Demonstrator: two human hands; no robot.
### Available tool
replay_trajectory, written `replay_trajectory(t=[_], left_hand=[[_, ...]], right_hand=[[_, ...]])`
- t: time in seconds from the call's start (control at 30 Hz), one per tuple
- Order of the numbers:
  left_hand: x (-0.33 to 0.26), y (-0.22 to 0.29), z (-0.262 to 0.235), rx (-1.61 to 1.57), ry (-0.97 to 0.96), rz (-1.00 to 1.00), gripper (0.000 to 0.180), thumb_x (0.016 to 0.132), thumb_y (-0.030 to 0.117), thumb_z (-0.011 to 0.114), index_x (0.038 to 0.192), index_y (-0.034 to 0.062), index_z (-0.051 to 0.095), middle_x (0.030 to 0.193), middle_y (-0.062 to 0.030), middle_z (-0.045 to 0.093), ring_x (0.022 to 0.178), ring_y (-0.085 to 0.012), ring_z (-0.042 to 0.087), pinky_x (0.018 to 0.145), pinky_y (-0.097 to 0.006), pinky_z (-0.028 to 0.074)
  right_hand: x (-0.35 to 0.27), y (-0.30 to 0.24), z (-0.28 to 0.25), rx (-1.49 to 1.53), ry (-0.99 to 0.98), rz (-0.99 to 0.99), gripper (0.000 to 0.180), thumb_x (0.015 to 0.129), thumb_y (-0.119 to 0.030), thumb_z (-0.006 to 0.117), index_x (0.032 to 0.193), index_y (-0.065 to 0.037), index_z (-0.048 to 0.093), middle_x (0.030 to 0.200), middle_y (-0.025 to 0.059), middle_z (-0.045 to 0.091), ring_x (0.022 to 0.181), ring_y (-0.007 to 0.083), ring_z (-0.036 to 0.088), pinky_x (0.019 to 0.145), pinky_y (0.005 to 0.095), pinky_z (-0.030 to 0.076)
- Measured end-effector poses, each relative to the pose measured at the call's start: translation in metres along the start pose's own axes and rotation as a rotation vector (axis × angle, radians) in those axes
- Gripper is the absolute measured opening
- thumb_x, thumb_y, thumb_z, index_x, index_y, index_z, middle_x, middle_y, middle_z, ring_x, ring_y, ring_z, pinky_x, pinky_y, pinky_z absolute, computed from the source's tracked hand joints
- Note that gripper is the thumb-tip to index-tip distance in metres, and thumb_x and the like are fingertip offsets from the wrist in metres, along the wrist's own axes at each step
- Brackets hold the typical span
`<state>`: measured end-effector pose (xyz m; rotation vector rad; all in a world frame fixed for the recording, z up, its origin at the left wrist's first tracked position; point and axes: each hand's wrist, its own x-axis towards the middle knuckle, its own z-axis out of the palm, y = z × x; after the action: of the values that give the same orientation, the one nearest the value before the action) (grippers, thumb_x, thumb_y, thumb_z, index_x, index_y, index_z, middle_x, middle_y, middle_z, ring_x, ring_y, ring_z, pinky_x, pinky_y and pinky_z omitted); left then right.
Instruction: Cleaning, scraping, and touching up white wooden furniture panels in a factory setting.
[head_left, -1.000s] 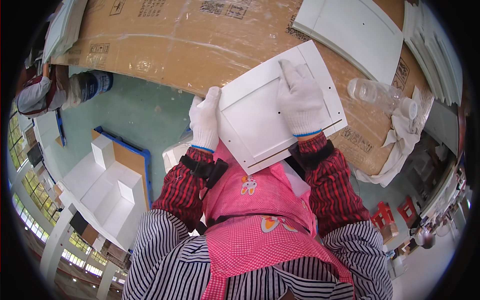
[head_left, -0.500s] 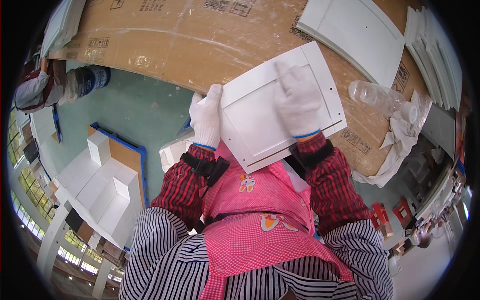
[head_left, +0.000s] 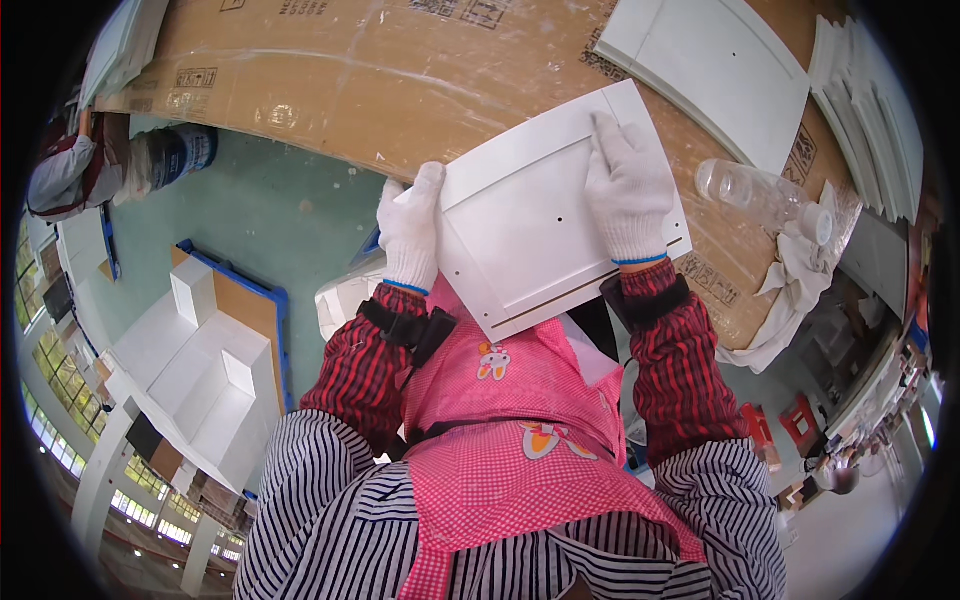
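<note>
A white drawer-front-like panel (head_left: 510, 235) with a raised border, a small hole near its middle and a groove along its near edge is held tilted over the front edge of the table. My left hand (head_left: 410, 230), in a white knit glove with a blue cuff, is closed on the panel's left edge, thumb on top. Resting on the panel's face by the right border is my gloved right hand (head_left: 630, 190); its fingers are stretched out, pointing to the far edge. Its palm side is hidden.
Brown cardboard (head_left: 330, 90) covers the table. Another white panel (head_left: 710, 75) lies at the far right, beside a stack of panels (head_left: 870, 120). A clear plastic bottle (head_left: 755, 195) and white cloth (head_left: 765, 325) are nearer. White box-like pieces (head_left: 210, 370) stand left; a person (head_left: 80, 175) is far left.
My right hand has slid rightward across the panel from its middle to the right border, uncovering the small hole. My left hand keeps its grip, and the panel has barely moved.
</note>
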<state>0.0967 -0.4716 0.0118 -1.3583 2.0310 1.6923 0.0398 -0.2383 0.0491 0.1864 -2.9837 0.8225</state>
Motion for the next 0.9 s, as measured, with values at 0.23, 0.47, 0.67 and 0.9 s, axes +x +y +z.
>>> replay_trajectory(t=[0.23,0.47,0.67,0.9], left_hand=[[0.001,0.0,-0.001,0.065,0.015,0.032,0.065,0.082,0.05,0.074,0.114,-0.0048,0.064,0.101,-0.0148,0.071,0.091,-0.0232,0.065,0.084,-0.035,0.051],[0.004,-0.005,-0.004,0.004,0.001,0.019,0.063,0.083,0.049,0.075,0.114,-0.0049,0.063,0.102,-0.0152,0.07,0.091,-0.0222,0.064,0.084,-0.036,0.05],[0.003,-0.006,-0.004,-0.025,-0.012,0.029,0.063,0.083,0.05,0.075,0.113,-0.0048,0.063,0.102,-0.0152,0.07,0.09,-0.0216,0.064,0.084,-0.035,0.05],[0.007,-0.011,-0.005,-0.009,-0.007,0.044,0.064,0.083,0.049,0.075,0.115,-0.0053,0.063,0.105,-0.0169,0.07,0.093,-0.0228,0.064,0.086,-0.035,0.05]], right_hand=[[0.004,0.003,-0.002,-0.059,-0.026,0.004,0.028,0.091,-0.013,0.062,0.118,-0.009,0.069,0.098,0.011,0.068,0.084,0.0323,0.066,0.07,0.0403,0.053],[0.006,0.004,-0.003,0.01,-0.003,-0.019,0.028,0.089,-0.01,0.064,0.116,-0.009,0.07,0.096,0.0112,0.067,0.087,0.0319,0.066,0.072,0.0401,0.053],[0.006,0.006,-0.01,0.017,-0.047,-0.064,0.03,0.089,-0.009,0.063,0.118,-0.008,0.069,0.097,0.0112,0.067,0.089,0.0312,0.066,0.074,0.0394,0.054],[0.005,0.009,-0.009,0.036,-0.121,-0.173,0.033,0.088,-0.009,0.062,0.12,-0.008,0.069,0.098,0.0112,0.067,0.087,0.0313,0.066,0.072,0.0403,0.054]])
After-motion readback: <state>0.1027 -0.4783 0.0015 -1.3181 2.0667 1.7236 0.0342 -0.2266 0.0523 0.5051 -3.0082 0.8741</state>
